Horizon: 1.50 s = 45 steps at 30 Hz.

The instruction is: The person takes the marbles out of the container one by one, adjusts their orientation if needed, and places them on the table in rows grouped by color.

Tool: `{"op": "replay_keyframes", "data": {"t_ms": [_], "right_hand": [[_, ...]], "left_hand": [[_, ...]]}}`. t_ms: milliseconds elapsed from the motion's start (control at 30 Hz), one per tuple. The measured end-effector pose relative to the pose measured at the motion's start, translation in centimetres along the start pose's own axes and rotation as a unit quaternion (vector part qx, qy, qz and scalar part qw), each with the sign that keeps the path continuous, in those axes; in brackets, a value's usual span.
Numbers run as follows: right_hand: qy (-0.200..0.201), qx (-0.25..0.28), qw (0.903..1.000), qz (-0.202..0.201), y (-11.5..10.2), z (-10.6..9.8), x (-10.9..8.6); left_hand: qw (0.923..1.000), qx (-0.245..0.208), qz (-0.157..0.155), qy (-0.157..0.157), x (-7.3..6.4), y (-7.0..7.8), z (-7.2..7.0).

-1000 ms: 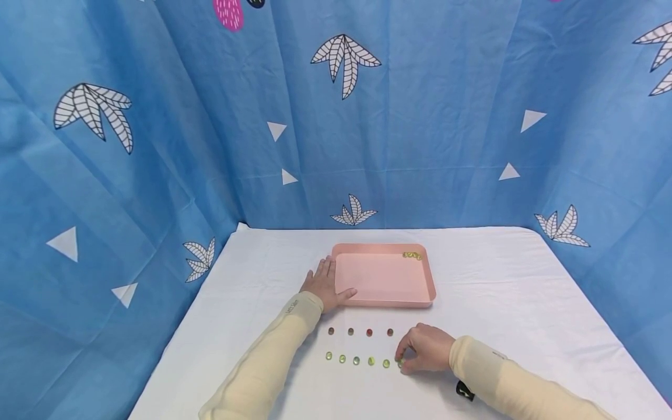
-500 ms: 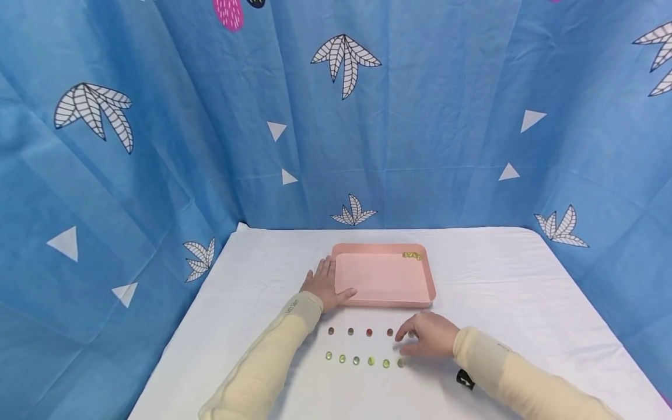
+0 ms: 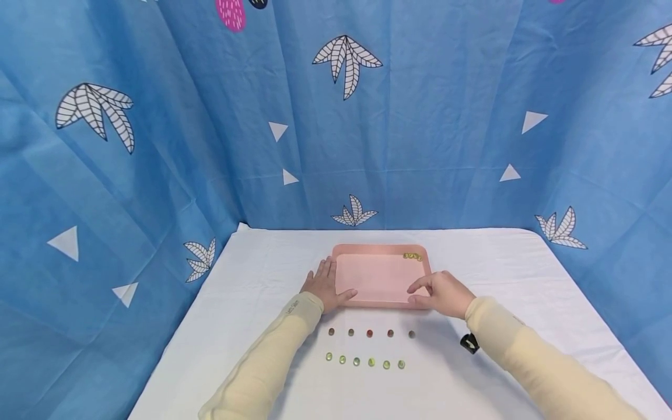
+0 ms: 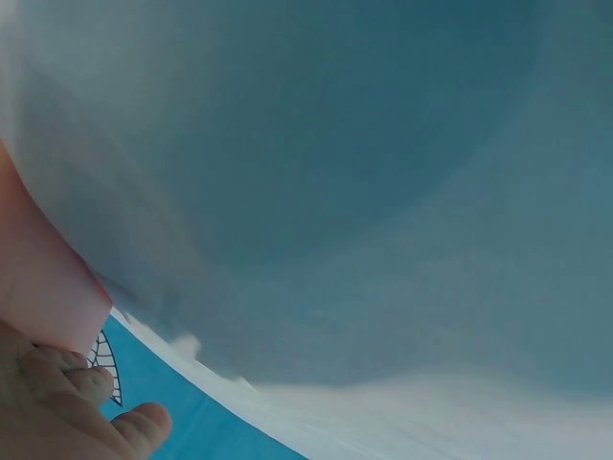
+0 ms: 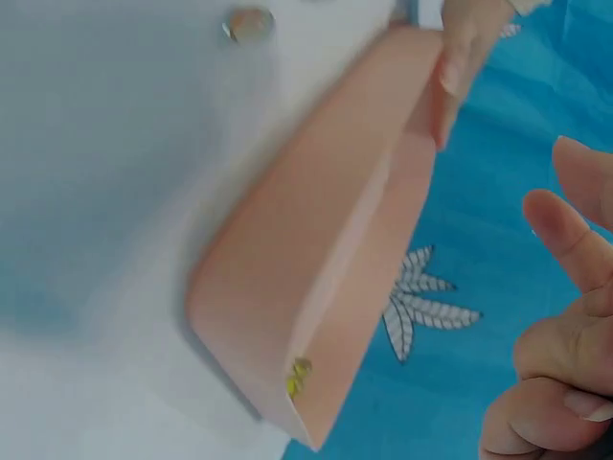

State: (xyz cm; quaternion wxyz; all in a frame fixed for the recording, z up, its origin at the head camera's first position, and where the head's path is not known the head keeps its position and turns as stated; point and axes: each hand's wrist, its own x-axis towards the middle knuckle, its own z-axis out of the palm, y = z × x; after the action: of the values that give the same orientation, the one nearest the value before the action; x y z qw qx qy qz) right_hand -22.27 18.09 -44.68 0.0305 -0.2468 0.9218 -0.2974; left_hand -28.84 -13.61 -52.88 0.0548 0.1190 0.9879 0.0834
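A shallow pink tray (image 3: 378,280) stands on the white-covered table, with a few small yellow-green glass beads (image 3: 413,256) in its far right corner. My left hand (image 3: 322,287) lies flat along the tray's left side, fingers straight and thumb over the front left corner. Above the front right corner hovers my right hand (image 3: 446,293); in the right wrist view its thumb and forefinger are apart with nothing between them, the other fingers curled in. In front of the tray lie two rows of round beads: a back row of dark and red beads (image 3: 370,333) and a front row of greenish beads (image 3: 371,362).
White cloth (image 3: 252,326) covers the table. Blue patterned curtains (image 3: 451,146) close it in at the back and both sides. A black object (image 3: 469,343) shows under the right wrist, below the cream sleeve (image 3: 504,326).
My right hand has left the right end of the front row and moved up and away to the tray's front right corner, uncovering the last bead of each row. The left hand stays put.
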Motion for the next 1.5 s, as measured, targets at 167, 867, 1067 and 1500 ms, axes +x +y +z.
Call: {"op": "replay_keyframes", "data": {"t_ms": [167,867,1067,1500], "right_hand": [[0.008,0.007,0.9996,0.027,0.6,-1.3,1.3],[0.013,-0.033,0.9928,0.115,6.2,-3.1,6.2],[-0.004,-0.044,0.9901,0.133,7.7,-2.7,7.1],[-0.031,-0.069,0.9848,0.156,9.2,-1.6,8.6]], "left_hand": [[0.9999,0.008,0.002,0.011,0.0,-0.1,-0.1],[0.9999,0.014,0.006,0.009,0.0,-0.2,-0.2],[0.9999,0.010,0.006,0.009,0.1,-0.3,0.1],[0.9998,0.011,0.015,0.005,0.0,-0.2,0.2]]}}
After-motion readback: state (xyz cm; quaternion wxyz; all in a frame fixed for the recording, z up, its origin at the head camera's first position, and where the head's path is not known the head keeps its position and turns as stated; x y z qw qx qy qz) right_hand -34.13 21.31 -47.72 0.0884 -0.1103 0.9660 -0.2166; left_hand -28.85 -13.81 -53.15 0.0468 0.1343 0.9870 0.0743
